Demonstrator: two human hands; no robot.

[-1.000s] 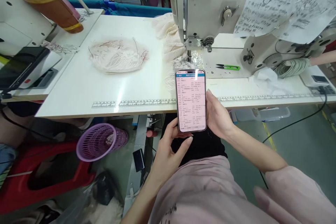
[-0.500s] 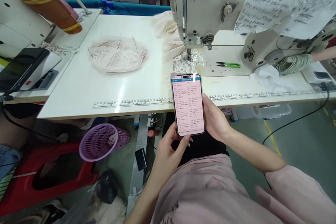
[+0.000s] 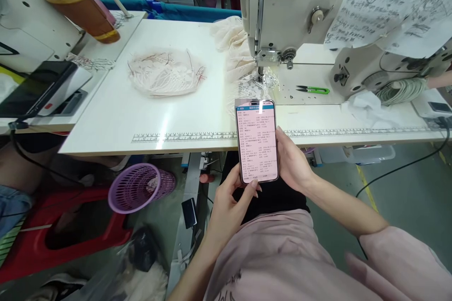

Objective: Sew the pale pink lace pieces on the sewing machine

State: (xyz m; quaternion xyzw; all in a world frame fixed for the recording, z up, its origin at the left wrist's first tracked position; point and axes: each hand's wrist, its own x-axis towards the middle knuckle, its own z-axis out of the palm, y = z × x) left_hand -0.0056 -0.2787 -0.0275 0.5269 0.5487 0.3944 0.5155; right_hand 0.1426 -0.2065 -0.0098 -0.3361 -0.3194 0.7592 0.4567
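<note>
A smartphone (image 3: 258, 143) with a lit, pinkish screen of text rows is held upright in front of my lap, just before the table's edge. My left hand (image 3: 231, 197) grips its lower left corner, with the thumb at the bottom of the screen. Along the right edge my right hand (image 3: 294, 162) supports it, its fingers mostly hidden behind. Beyond the phone, cream lace fabric (image 3: 249, 88) lies under the needle of a sewing machine (image 3: 293, 14). Green thread snips (image 3: 314, 90) rest on the machine bed.
A bundle of cream lace (image 3: 165, 75) lies on the white table (image 3: 106, 117), left of the machine. A printed ruler (image 3: 183, 137) runs along the front edge. Below stand a purple basket (image 3: 132, 193) and a red stool (image 3: 35, 249). Handwritten papers (image 3: 391, 0) hang at right.
The view has shifted slightly, so the table and machine appear a little farther right. Both hands keep their hold on the smartphone, and its text rows look nearly the same.
</note>
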